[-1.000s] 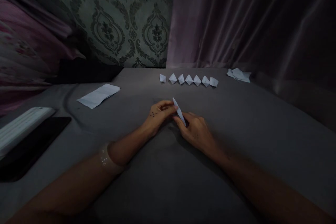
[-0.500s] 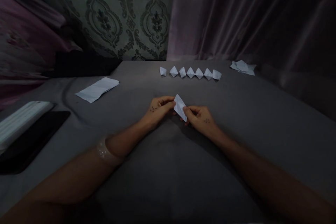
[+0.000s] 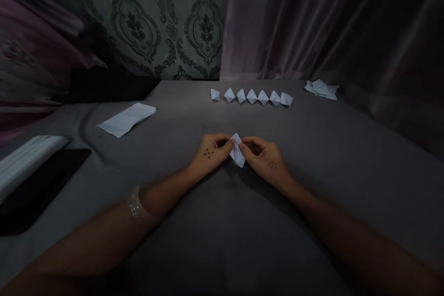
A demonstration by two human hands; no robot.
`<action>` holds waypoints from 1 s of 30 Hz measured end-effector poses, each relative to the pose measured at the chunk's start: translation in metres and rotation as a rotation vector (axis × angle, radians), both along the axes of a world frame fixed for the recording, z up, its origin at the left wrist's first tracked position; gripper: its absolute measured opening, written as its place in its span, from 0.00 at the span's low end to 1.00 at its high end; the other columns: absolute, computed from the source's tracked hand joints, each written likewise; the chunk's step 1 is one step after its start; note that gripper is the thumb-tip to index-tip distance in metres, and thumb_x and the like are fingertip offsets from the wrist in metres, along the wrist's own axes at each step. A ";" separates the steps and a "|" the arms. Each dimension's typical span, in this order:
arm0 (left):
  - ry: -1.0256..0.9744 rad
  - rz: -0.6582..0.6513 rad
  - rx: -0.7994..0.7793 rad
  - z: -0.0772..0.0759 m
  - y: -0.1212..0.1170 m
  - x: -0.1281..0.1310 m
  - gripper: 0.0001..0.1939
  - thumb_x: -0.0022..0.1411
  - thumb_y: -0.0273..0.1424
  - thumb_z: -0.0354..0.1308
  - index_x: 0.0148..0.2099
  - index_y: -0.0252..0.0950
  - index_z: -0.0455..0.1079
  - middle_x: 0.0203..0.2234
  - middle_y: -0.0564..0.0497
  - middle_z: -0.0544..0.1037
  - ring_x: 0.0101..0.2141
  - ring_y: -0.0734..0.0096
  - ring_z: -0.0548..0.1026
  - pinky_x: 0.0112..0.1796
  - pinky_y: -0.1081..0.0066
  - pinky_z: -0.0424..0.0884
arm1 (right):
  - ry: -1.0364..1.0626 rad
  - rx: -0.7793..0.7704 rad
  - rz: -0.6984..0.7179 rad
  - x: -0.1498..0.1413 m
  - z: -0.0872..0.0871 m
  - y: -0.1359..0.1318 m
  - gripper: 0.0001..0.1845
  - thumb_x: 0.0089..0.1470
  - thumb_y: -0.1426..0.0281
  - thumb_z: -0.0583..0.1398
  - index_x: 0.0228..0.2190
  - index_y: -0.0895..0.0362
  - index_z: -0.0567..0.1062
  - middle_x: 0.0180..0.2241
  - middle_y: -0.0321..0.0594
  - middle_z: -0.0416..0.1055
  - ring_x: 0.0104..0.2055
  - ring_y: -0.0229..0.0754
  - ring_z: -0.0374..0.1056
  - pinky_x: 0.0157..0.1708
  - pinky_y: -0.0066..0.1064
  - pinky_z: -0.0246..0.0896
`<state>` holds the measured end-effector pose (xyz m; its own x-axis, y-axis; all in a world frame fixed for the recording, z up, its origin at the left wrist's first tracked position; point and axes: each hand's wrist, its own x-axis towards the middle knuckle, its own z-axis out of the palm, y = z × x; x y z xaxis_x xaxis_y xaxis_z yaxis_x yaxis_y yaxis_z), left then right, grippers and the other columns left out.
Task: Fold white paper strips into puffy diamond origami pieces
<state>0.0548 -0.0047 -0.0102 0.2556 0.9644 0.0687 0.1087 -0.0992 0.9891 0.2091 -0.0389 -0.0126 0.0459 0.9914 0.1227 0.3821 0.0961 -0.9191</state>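
Between my hands is a small folded piece of white paper (image 3: 238,157), pointed at its top and slightly spread along the middle. My left hand (image 3: 213,150) pinches its left side, thumb on the near face. On the right side, my right hand (image 3: 265,155) grips it the same way, its thumb close to the left one. The fingertips behind the paper are hidden. Beyond the hands, several folded white paper shapes (image 3: 252,96) stand in a row on the grey cloth (image 3: 194,120).
Flat white paper sheets (image 3: 128,119) lie at the left. Nearer on that side are a white slab-like object (image 3: 31,162) and a black flat object (image 3: 52,185). Loose paper pieces (image 3: 321,89) sit at the far right, by the curtain (image 3: 277,23). Dark cloth (image 3: 111,85) lies at the back left.
The folded paper has turned from edge-on to face me, and its middle has spread apart. Both thumbs have come together on its near face. The view has tilted down a little.
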 end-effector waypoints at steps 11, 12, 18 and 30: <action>0.040 -0.012 0.016 -0.005 0.001 0.001 0.09 0.55 0.32 0.59 0.33 0.31 0.77 0.22 0.49 0.77 0.21 0.74 0.71 0.23 0.76 0.66 | 0.053 -0.026 0.018 -0.001 0.002 0.000 0.11 0.51 0.69 0.58 0.36 0.55 0.79 0.30 0.39 0.77 0.31 0.40 0.71 0.30 0.30 0.64; 0.047 -0.015 0.017 -0.004 0.000 0.001 0.09 0.55 0.31 0.59 0.33 0.31 0.77 0.23 0.49 0.78 0.22 0.74 0.71 0.23 0.76 0.66 | 0.049 -0.024 0.013 -0.001 0.001 0.000 0.11 0.51 0.70 0.58 0.36 0.55 0.79 0.29 0.39 0.77 0.30 0.39 0.71 0.30 0.30 0.64; 0.114 -0.018 0.066 -0.001 -0.003 0.001 0.10 0.55 0.30 0.57 0.34 0.31 0.78 0.25 0.49 0.79 0.25 0.72 0.74 0.27 0.75 0.68 | 0.068 0.024 -0.031 0.001 -0.003 0.003 0.09 0.50 0.63 0.61 0.29 0.56 0.79 0.27 0.39 0.77 0.28 0.39 0.71 0.29 0.30 0.65; 0.145 -0.090 0.096 0.003 -0.009 0.003 0.11 0.57 0.31 0.56 0.36 0.32 0.78 0.25 0.50 0.79 0.26 0.72 0.74 0.28 0.75 0.69 | -0.062 0.224 -0.036 0.004 -0.002 0.004 0.07 0.51 0.66 0.62 0.29 0.55 0.80 0.29 0.38 0.74 0.29 0.37 0.68 0.29 0.29 0.63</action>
